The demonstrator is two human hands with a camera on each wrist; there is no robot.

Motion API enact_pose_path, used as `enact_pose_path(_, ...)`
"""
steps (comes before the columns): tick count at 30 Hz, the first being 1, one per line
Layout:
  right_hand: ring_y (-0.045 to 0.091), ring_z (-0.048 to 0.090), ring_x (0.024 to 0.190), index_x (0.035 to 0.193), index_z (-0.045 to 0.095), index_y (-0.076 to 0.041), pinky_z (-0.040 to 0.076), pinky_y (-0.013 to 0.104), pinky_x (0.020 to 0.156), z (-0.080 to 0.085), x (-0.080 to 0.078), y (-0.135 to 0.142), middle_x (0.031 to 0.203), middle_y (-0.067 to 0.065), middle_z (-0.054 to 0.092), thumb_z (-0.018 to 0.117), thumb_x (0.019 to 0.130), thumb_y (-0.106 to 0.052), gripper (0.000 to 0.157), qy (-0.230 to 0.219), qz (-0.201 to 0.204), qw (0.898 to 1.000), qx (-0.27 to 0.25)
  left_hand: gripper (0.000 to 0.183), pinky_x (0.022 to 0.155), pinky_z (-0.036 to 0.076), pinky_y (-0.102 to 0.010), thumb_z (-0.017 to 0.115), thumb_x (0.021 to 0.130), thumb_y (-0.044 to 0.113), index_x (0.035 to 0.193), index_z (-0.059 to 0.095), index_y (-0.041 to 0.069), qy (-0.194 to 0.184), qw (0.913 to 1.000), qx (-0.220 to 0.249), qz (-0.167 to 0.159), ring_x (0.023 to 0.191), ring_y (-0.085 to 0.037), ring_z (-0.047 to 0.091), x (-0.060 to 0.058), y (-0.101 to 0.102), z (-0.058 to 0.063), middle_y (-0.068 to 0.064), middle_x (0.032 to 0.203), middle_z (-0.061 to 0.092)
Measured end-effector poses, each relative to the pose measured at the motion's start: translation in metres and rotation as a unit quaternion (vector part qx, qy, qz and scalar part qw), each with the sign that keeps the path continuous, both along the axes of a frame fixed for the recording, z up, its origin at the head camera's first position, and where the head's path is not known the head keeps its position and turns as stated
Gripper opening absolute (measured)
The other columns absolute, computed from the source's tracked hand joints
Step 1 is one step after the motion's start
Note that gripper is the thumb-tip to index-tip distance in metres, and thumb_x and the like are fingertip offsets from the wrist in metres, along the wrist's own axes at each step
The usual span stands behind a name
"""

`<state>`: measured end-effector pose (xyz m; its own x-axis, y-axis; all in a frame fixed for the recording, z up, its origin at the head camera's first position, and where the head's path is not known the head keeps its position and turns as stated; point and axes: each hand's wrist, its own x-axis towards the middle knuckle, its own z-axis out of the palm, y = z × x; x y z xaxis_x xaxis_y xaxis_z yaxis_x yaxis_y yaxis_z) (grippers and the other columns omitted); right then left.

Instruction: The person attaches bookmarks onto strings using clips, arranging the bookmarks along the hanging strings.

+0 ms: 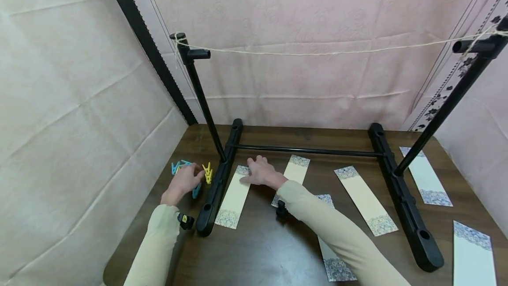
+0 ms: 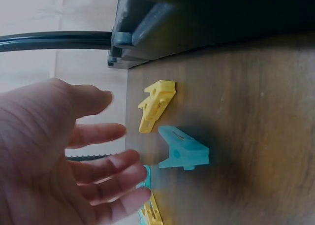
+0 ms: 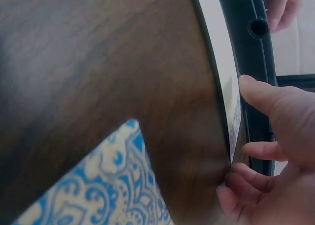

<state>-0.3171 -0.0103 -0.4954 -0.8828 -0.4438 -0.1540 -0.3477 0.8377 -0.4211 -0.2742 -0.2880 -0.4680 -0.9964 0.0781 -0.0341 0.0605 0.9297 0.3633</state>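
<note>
My left hand (image 1: 185,183) hovers over small plastic clothespins, fingers loosely spread and thumb apart, nothing between them in the left wrist view. A yellow clothespin (image 2: 158,104) and a blue clothespin (image 2: 183,150) lie just past its fingertips. More clips, blue and yellow, show by its lower fingers. My right hand (image 1: 263,172) reaches over the far end of a cream paper strip (image 1: 232,202) with patterned ends. Its thumb (image 3: 256,89) is right at the strip's face in the right wrist view, and the other fingers spread around the far end.
A black stand (image 1: 216,204) with two uprights carries a string (image 1: 317,54) stretched across the top. A low crossbar (image 1: 305,149) joins its feet. Several similar strips, such as one cream strip (image 1: 365,200), lie on the brown table (image 1: 238,255). Pale cloth walls surround it.
</note>
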Motion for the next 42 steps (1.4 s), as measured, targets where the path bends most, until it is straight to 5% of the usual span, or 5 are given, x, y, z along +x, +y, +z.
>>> enact_pose_path(12,0.026,0.041,0.098,0.109,0.057,-0.011,0.043,0.033,0.060,0.003,0.003,-0.007,0.112,0.015,0.047,0.075,0.083,-0.050,0.050,0.012,-0.007,0.999,0.032,0.037,0.075,0.052,-0.044,0.060,0.096,0.034,0.115,0.062,0.002,-0.078,0.9952,-0.058,0.015,0.087,-0.026,0.062,0.005,0.001,-0.004,-0.015,0.106,0.067)
enact_pose_path(19,0.028,0.043,0.101,0.123,0.055,-0.006,0.045,0.036,0.067,0.008,0.000,-0.007,0.120,0.019,0.048,0.077,0.081,-0.050,0.065,-0.009,-0.010,0.999,0.044,0.038,0.071,0.050,-0.042,0.065,0.093,0.037,0.111,0.061,0.004,-0.127,0.9886,-0.071,0.040,0.082,-0.024,0.057,0.007,0.004,0.000,-0.012,0.101,0.065)
enact_pose_path(29,0.035,0.041,0.131,0.152,0.024,-0.009,0.047,0.048,0.095,0.007,0.002,-0.006,0.147,0.023,0.039,0.079,0.079,-0.047,0.098,-0.040,-0.028,0.999,0.008,0.020,0.066,0.046,-0.038,0.062,0.095,0.023,0.104,0.058,0.006,-0.140,0.9874,-0.060,0.043,0.076,-0.022,0.055,0.009,0.004,-0.001,-0.009,0.093,0.062)
enact_pose_path(36,0.030,0.053,0.112,0.130,0.044,-0.009,0.049,0.040,0.083,0.000,-0.003,-0.002,0.126,0.016,0.053,0.075,0.087,-0.033,0.058,-0.032,-0.030,0.998,-0.047,0.011,0.059,0.039,-0.031,0.052,0.092,0.010,0.084,0.058,0.008,-0.113,0.9926,-0.042,0.013,0.060,-0.019,0.050,0.005,0.005,0.000,-0.005,0.066,0.054)
enact_pose_path(42,0.022,0.049,0.090,0.113,0.049,-0.011,0.045,0.034,0.076,-0.004,-0.005,0.004,0.109,0.009,0.053,0.067,0.093,-0.018,0.028,-0.020,-0.027,0.991,-0.129,0.012,0.060,0.040,-0.031,0.050,0.095,0.011,0.092,0.060,0.006,-0.069,0.9975,-0.016,0.005,0.062,-0.019,0.050,0.001,0.003,0.002,-0.006,0.073,0.056)
